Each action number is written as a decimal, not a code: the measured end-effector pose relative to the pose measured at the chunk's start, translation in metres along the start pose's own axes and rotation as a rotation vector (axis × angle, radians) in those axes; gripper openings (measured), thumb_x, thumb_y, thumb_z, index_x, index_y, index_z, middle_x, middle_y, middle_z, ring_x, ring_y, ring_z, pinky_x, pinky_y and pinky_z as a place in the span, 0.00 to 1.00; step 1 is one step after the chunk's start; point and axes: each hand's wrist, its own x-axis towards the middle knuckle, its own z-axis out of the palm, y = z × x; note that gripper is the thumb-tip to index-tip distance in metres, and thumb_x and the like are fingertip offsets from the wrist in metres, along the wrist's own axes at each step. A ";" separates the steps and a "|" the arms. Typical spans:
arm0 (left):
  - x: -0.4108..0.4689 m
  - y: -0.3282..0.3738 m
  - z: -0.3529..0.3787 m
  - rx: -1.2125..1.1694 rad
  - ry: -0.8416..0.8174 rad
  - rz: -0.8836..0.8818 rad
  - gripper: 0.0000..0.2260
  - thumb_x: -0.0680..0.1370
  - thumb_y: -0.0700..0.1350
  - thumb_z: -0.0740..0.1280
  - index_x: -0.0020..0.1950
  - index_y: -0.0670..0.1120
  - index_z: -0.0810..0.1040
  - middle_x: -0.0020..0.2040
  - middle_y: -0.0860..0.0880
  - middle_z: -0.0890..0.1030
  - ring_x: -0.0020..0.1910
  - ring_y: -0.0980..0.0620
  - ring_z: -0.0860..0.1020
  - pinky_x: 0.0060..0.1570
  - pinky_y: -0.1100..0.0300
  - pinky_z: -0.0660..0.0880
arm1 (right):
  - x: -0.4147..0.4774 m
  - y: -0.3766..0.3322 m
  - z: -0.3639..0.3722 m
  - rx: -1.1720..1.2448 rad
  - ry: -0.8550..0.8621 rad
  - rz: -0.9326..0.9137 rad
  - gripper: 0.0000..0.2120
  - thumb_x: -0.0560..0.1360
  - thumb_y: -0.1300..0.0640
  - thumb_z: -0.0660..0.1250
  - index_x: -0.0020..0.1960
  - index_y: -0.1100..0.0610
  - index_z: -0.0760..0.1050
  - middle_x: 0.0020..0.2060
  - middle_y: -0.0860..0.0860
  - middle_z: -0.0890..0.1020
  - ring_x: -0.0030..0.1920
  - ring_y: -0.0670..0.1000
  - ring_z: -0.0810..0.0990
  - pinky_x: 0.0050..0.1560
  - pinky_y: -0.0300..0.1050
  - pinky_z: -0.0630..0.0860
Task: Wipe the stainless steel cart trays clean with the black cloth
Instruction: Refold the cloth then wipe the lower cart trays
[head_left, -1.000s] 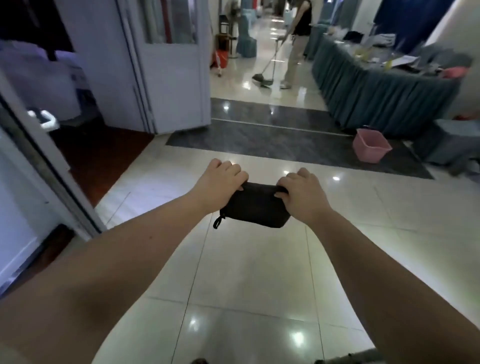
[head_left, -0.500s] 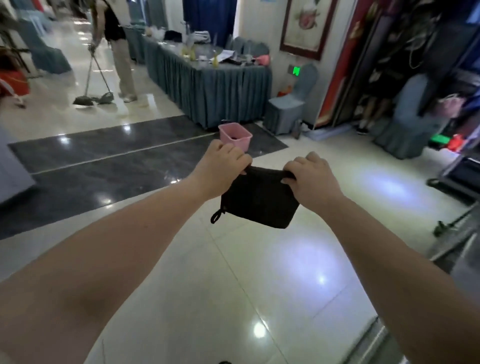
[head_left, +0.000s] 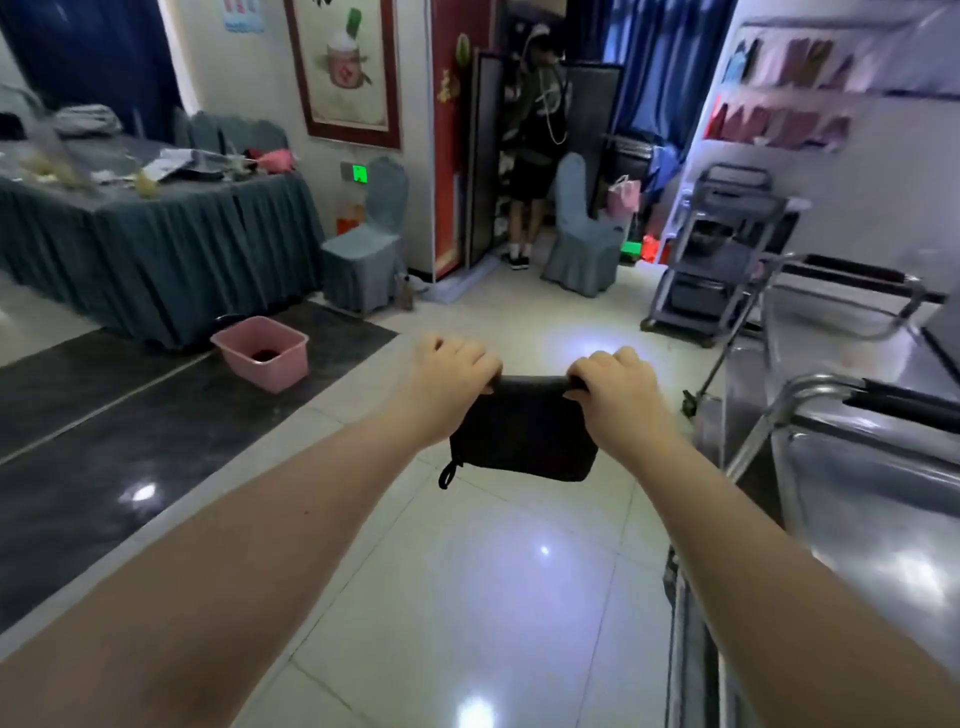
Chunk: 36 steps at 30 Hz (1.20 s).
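Observation:
The folded black cloth (head_left: 524, 441) hangs in the air over the tiled floor, held by its top edge. My left hand (head_left: 447, 379) grips the cloth's top left corner and my right hand (head_left: 618, 389) grips its top right corner. A short loop dangles from the cloth's lower left corner. The stainless steel cart (head_left: 872, 499) stands at the right edge of the view, its shiny top tray and black-gripped handle just to the right of my right hand. A second steel cart tray (head_left: 841, 332) lies behind it.
A pink plastic basin (head_left: 262, 353) sits on the floor to the left. A skirted table (head_left: 150, 249) and covered chairs (head_left: 363, 254) stand behind it. A grey trolley (head_left: 722, 260) is at the back right. A person (head_left: 535, 140) stands by a doorway ahead.
The view has swung to the right: the basin and table moved left, and the steel carts came into view at the right. Both hands keep the same hold on the cloth.

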 end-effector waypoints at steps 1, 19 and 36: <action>0.017 -0.001 0.019 -0.031 0.009 0.046 0.04 0.75 0.44 0.62 0.47 0.48 0.76 0.40 0.49 0.76 0.38 0.45 0.76 0.42 0.52 0.66 | 0.005 0.012 0.009 -0.017 -0.035 0.056 0.04 0.77 0.55 0.68 0.47 0.55 0.77 0.42 0.51 0.79 0.43 0.57 0.71 0.40 0.50 0.66; 0.308 0.140 0.239 -0.291 0.015 0.805 0.12 0.68 0.41 0.76 0.47 0.48 0.77 0.40 0.48 0.76 0.39 0.44 0.77 0.43 0.53 0.70 | -0.011 0.223 0.082 -0.223 -0.215 0.916 0.07 0.81 0.53 0.62 0.56 0.52 0.76 0.51 0.52 0.79 0.53 0.56 0.71 0.49 0.50 0.66; 0.404 0.269 0.383 -0.549 -0.230 1.119 0.12 0.72 0.39 0.69 0.54 0.49 0.75 0.47 0.48 0.76 0.47 0.43 0.76 0.48 0.49 0.66 | -0.046 0.308 0.185 -0.146 -0.159 1.367 0.08 0.80 0.54 0.62 0.54 0.54 0.78 0.49 0.51 0.79 0.51 0.57 0.72 0.52 0.52 0.67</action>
